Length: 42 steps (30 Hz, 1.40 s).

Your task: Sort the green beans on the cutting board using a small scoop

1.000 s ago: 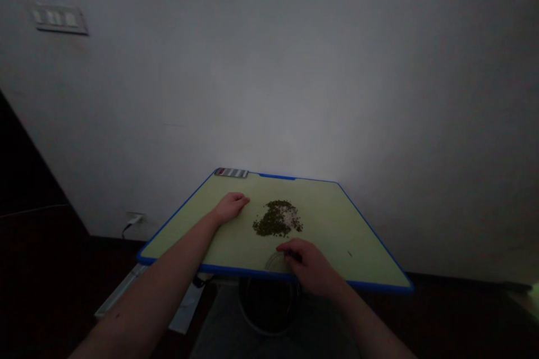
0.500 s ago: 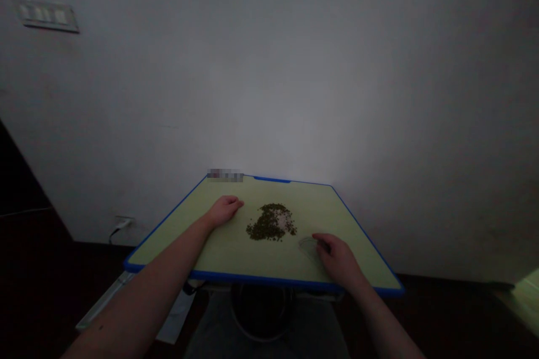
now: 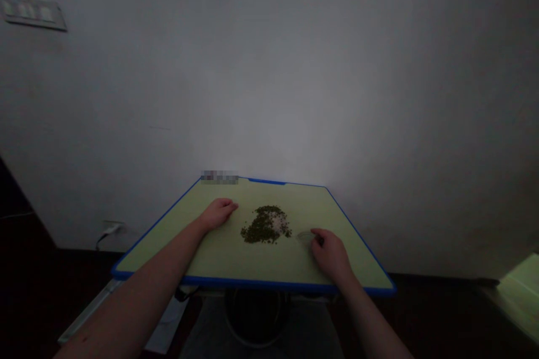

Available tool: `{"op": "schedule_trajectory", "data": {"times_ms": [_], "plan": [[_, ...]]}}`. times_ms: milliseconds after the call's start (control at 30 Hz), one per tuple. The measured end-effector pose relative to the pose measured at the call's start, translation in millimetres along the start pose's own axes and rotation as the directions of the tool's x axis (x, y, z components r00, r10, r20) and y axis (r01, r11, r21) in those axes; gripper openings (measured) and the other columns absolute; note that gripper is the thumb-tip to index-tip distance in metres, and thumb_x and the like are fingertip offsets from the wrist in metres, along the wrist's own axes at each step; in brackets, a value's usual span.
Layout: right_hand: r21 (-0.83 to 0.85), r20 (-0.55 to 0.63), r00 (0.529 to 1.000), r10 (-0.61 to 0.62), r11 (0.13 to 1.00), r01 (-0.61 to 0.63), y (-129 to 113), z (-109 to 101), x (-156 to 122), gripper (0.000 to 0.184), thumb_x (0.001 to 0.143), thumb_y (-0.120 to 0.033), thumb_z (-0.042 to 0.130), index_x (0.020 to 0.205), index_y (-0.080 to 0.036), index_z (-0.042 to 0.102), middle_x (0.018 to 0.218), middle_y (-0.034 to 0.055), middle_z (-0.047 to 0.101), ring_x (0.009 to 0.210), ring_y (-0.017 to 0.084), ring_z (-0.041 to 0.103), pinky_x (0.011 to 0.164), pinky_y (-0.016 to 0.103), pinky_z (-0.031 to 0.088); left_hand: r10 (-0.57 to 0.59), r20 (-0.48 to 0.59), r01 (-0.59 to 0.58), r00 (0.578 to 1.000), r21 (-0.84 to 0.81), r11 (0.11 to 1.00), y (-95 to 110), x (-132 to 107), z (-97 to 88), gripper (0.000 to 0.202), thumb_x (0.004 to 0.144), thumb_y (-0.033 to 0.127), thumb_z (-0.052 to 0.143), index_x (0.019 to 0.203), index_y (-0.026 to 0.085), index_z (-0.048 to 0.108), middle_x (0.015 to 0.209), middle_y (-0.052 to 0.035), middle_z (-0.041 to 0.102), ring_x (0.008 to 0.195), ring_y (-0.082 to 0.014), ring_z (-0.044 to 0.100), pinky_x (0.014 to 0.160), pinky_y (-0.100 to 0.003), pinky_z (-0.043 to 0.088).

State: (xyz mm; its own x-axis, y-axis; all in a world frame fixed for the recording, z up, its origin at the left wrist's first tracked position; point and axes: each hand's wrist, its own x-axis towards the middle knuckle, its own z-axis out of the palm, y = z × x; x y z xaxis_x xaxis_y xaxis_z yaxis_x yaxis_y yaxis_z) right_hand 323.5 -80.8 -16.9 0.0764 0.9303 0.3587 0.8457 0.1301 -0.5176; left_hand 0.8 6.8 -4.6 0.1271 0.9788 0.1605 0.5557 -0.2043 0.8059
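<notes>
A loose heap of small dark green beans or grains [image 3: 260,229] lies mid-board, with a patch of pale, whitish grains [image 3: 278,222] on its right side. To the left of the heap my left hand [image 3: 218,213] rests on the board, fingers curled together; what they hold, if anything, is hidden. Right of the heap, my right hand [image 3: 332,251] pinches a thin see-through piece [image 3: 304,235], perhaps plastic or glass, whose curved edge points toward the grains. Its exact kind is too faint to tell. Both hands are apart from the heap.
The pale yellow-green board [image 3: 252,266] has a blue rim and stands against a grey wall [image 3: 269,95]. Below its near edge a round dark pot or bowl [image 3: 256,342] sits at my lap. A plugged cord [image 3: 110,229] is low on the left wall.
My view has shifted slightly to the right. The see-through piece in my right hand has tilted flatter and sits nearer the heap. My left hand stays in place on the board.
</notes>
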Motion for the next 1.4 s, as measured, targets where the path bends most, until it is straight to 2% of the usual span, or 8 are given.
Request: {"op": "schedule_trajectory", "data": {"times_ms": [167, 400, 567, 767, 900, 1100, 1233, 1400], "plan": [[0.008, -0.033, 0.999, 0.025, 1.000, -0.024, 9, -4, 3, 0.036, 0.073, -0.025, 0.041, 0.100, -0.012, 0.060, 0.090, 0.0096, 0.062, 0.083, 0.019, 0.056, 0.077, 0.032, 0.043, 0.015, -0.015, -0.015, 1.000, -0.013, 1.000, -5, 1, 0.4, 0.038, 0.068, 0.049, 0.043, 0.048, 0.017, 0.042, 0.040, 0.0048, 0.036, 0.041, -0.0090, 0.034, 0.044, -0.023, 0.026], [0.101, 0.011, 1.000, -0.019, 0.995, 0.017, -5, 2, 2, 0.036, 0.073, -0.026, 0.041, 0.101, -0.013, 0.060, 0.089, 0.0083, 0.063, 0.079, 0.017, 0.057, 0.074, 0.029, 0.044, 0.039, -0.013, -0.039, 0.999, 0.015, 0.999, -2, 1, -0.1, 0.038, 0.069, 0.049, 0.043, 0.048, 0.017, 0.043, 0.040, 0.0045, 0.037, 0.041, -0.0092, 0.034, 0.045, -0.023, 0.025], [0.031, 0.025, 0.999, -0.023, 0.999, 0.022, -7, 5, 3, 0.037, 0.073, -0.024, 0.041, 0.102, -0.012, 0.060, 0.091, 0.0097, 0.063, 0.083, 0.018, 0.057, 0.076, 0.029, 0.043, 0.031, 0.004, -0.031, 1.000, -0.007, 0.999, -2, 0, 0.5, 0.038, 0.069, 0.049, 0.042, 0.048, 0.017, 0.042, 0.039, 0.0048, 0.036, 0.040, -0.0089, 0.034, 0.044, -0.023, 0.026], [-0.056, -0.047, 0.998, 0.042, 0.997, -0.045, 14, -3, 10, 0.036, 0.072, -0.023, 0.042, 0.101, -0.011, 0.060, 0.092, 0.0105, 0.063, 0.083, 0.018, 0.058, 0.077, 0.029, 0.042, 0.018, -0.004, -0.018, 1.000, -0.006, 1.000, -8, 3, 1.7, 0.038, 0.069, 0.049, 0.043, 0.050, 0.017, 0.043, 0.041, 0.0049, 0.037, 0.041, -0.0087, 0.034, 0.043, -0.023, 0.026], [-0.034, -0.075, 0.994, 0.077, 0.996, -0.079, 24, -10, 13, 0.037, 0.072, -0.024, 0.042, 0.101, -0.011, 0.060, 0.090, 0.0099, 0.064, 0.077, 0.017, 0.058, 0.074, 0.028, 0.043, 0.013, 0.006, -0.013, 1.000, -0.018, 1.000, -9, 3, 2.0, 0.037, 0.069, 0.048, 0.042, 0.050, 0.017, 0.043, 0.041, 0.0048, 0.037, 0.041, -0.0087, 0.035, 0.044, -0.023, 0.027], [0.026, -0.050, 0.999, 0.001, 1.000, 0.001, 9, 0, 13, 0.035, 0.073, -0.025, 0.043, 0.101, -0.012, 0.060, 0.089, 0.0088, 0.064, 0.077, 0.016, 0.058, 0.073, 0.026, 0.043, 0.001, 0.006, 0.000, 1.000, -0.011, 1.000, -5, 1, 1.8, 0.037, 0.069, 0.049, 0.042, 0.049, 0.017, 0.042, 0.040, 0.0050, 0.036, 0.040, -0.0088, 0.034, 0.044, -0.023, 0.026], [-0.042, -0.032, 0.999, -0.041, 0.998, 0.039, 2, 6, 18, 0.034, 0.073, -0.022, 0.044, 0.100, -0.013, 0.061, 0.090, 0.0093, 0.064, 0.081, 0.017, 0.058, 0.075, 0.026, 0.042, -0.011, 0.015, 0.012, 1.000, -0.018, 1.000, -4, 1, 1.8, 0.038, 0.069, 0.050, 0.042, 0.049, 0.017, 0.041, 0.040, 0.0053, 0.036, 0.040, -0.0086, 0.033, 0.043, -0.023, 0.026], [-0.130, -0.067, 0.998, -0.018, 0.992, 0.009, 9, 0, 27, 0.035, 0.072, -0.021, 0.044, 0.101, -0.011, 0.061, 0.092, 0.0115, 0.064, 0.084, 0.019, 0.057, 0.077, 0.029, 0.041, 0.005, 0.005, -0.005, 1.000, 0.001, 1.000, -2, 0, 0.9, 0.038, 0.068, 0.050, 0.043, 0.050, 0.017, 0.042, 0.040, 0.0050, 0.037, 0.041, -0.0088, 0.034, 0.044, -0.023, 0.026]]}}
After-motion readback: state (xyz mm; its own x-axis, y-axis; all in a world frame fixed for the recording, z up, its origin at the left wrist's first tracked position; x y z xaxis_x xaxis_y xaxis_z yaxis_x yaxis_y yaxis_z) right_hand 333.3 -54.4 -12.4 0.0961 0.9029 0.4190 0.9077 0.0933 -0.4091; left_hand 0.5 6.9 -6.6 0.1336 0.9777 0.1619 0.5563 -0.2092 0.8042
